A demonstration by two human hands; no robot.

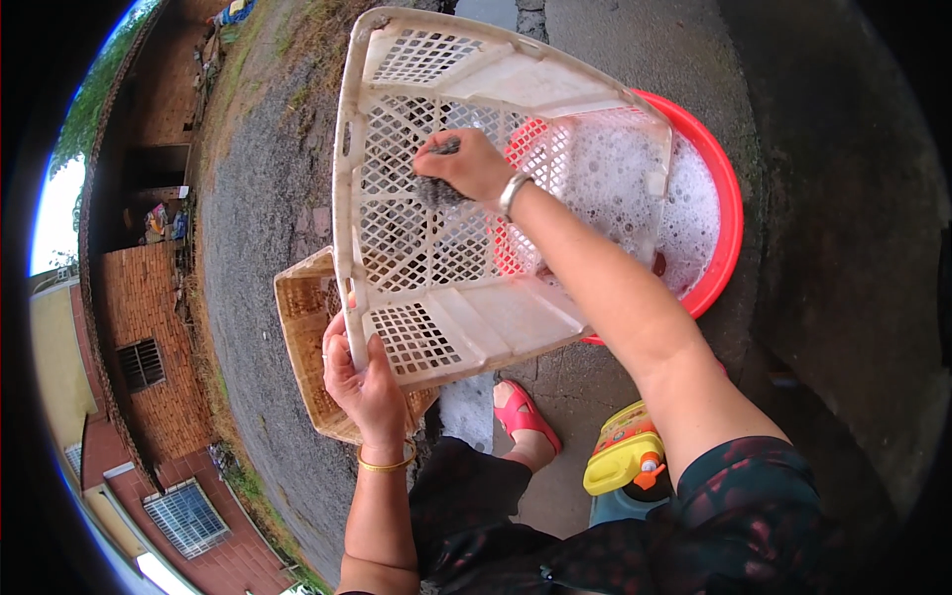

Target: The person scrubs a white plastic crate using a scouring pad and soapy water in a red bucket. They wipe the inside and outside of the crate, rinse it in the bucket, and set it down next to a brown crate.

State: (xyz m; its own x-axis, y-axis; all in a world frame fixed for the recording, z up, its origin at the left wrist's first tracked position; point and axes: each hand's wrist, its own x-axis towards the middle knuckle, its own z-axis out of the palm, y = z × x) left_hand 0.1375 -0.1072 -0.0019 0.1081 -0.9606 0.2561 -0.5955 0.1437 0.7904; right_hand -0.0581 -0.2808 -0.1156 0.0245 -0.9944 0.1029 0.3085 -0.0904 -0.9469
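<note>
My left hand (pixel 364 375) grips the rim of a white plastic lattice crate (pixel 491 320) at its lower left corner, thumb on the inside. The crate is tilted, its open side towards me and its right end down in a red plastic basin (pixel 732 216). Inside the crate, my right hand (pixel 468 163) is closed around a dark grey scouring pad (pixel 439 192), held against or just over the lattice; actual contact is hard to make out. White suds (pixel 613 178) cover the water in the basin.
A brownish, stained plastic crate (pixel 297 335) stands behind the white one on the left. Near my right leg, a yellow jug (pixel 613 461) with an orange cap sits by a light blue object (pixel 617 509). My foot in a pink sandal (pixel 524 416) is on wet concrete (pixel 550 372).
</note>
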